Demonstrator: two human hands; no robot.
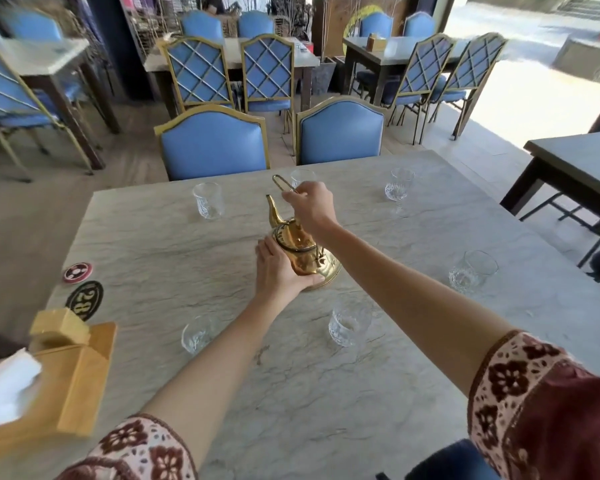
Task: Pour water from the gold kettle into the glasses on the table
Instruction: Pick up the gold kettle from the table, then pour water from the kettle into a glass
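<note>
At mid-table the right hand (310, 204) pinches the kettle (303, 252) handle, left hand (279, 271) cupping its side, spout aimed at the far-left glass (208, 199).

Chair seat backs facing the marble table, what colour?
Blue padded backs with gold frames, clearest in the head view.

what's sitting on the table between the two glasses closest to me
Nothing stands there: between the near-left glass and the near-right glass is bare marble table, crossed above by the left forearm, in the head view.
</note>
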